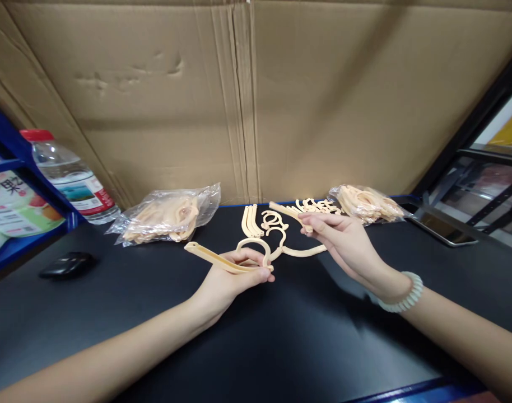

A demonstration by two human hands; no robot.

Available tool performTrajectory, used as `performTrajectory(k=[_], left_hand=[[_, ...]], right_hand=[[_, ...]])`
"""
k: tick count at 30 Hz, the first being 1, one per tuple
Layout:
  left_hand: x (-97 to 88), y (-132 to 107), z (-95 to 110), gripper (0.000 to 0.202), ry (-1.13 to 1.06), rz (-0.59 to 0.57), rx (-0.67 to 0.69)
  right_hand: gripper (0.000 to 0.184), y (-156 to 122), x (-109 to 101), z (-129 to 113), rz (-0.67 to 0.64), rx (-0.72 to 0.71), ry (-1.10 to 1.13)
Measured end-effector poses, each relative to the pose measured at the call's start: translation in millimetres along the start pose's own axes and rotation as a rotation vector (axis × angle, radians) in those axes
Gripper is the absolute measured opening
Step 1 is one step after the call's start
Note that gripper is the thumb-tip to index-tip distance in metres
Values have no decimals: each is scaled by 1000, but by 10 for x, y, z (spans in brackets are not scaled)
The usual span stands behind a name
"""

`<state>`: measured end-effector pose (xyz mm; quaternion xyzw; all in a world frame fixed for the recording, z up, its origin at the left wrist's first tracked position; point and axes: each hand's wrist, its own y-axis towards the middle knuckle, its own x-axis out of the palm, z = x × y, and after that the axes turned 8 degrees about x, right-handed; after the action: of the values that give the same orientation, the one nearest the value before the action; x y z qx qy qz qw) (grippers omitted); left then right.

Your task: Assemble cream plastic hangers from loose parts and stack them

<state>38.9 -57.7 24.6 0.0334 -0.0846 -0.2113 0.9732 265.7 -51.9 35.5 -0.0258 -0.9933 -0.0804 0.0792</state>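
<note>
Left hand [233, 277] has a strip [209, 257] and hook [256, 240] in its grip, can't tell if joined; right hand [346, 240] pinches another strip [283, 210], partly covered.

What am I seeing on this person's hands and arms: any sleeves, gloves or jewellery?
The right hand has no glove; a pale greenish bracelet of chunky, ribbed-looking beads circles its wrist. The left hand is also ungloved, with nothing worn at the wrist. No sleeves or markings show on either side.
</note>
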Motion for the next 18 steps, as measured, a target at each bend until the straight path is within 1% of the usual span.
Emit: performTrajectory(k=[2,3,4,7,8,9,11,13,18], left_hand=[[-7,2,-14,19,3,-8,13],[-10,2,-21,18,5,-10,23],[-13,0,-27,17,12,-10,36],[-17,-11,-34,13,62,-37,83],[-17,-15,-32,12,81,-49,90],[-16,-19,-28,11,96,-61,92],[-10,-26,-20,12,105,-65,84],[-3,-29,-14,13,98,-50,68],[4,-22,-15,13,126,-51,61]], right_hand=[[20,-42,37,16,-1,39,45],[22,-58,51,23,-5,56,75],[28,-72,63,31,-14,77,109],[54,-110,96,60,-71,163,224],[57,-122,107,75,-104,201,247],[54,-135,120,93,-140,237,256],[38,-161,150,133,-207,289,238],[27,-193,183,169,-261,300,185],[20,-257,242,202,-361,227,6]])
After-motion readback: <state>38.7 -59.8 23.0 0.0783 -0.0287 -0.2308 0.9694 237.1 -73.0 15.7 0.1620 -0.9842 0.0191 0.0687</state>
